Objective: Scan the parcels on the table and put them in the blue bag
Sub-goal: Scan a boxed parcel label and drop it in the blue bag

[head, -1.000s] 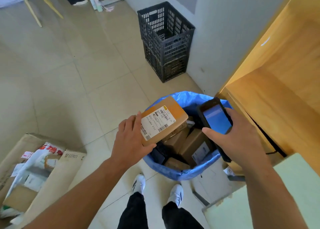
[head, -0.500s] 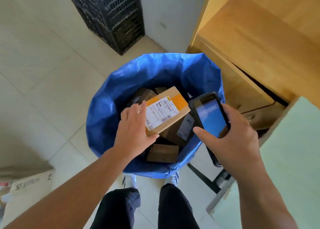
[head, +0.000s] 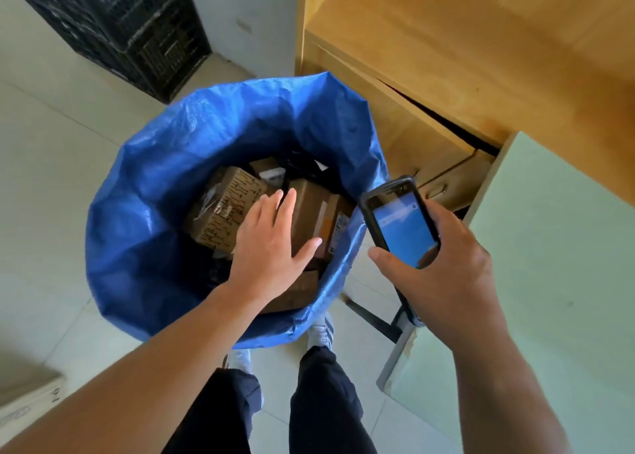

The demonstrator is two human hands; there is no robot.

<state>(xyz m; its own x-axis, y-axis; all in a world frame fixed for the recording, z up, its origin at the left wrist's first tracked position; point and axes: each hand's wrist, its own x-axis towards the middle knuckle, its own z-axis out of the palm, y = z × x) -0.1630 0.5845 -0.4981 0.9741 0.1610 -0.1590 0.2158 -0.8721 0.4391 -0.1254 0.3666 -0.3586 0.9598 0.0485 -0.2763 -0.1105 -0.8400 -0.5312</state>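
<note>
Parcels (head: 302, 213) are seen piled inside the blue bag (head: 154, 213), which is stood on the floor beside a wooden cabinet (head: 446, 75). The left hand (head: 271, 244) is spread flat and empty over the cardboard boxes, fingers wide. A scanner (head: 400, 219) with a lit blue screen is gripped in the right hand (head: 443, 264), just beside the bag's rim.

Bag (head: 144, 213) standing on the floor (head: 51, 151) directly before the person's feet, holding several parcels (head: 226, 209) lying in a heap inside. Left hand (head: 271, 244) hovering over the bag's mouth, above the parcels. Right hand (head: 443, 264) gripping a scanner (head: 398, 219) just right of the bag's rim. Crates (head: 130, 30) sitting behind-left of the bag; cabinet (head: 446, 75) standing behind-right; table (head: 549, 299) lying at right.
</note>
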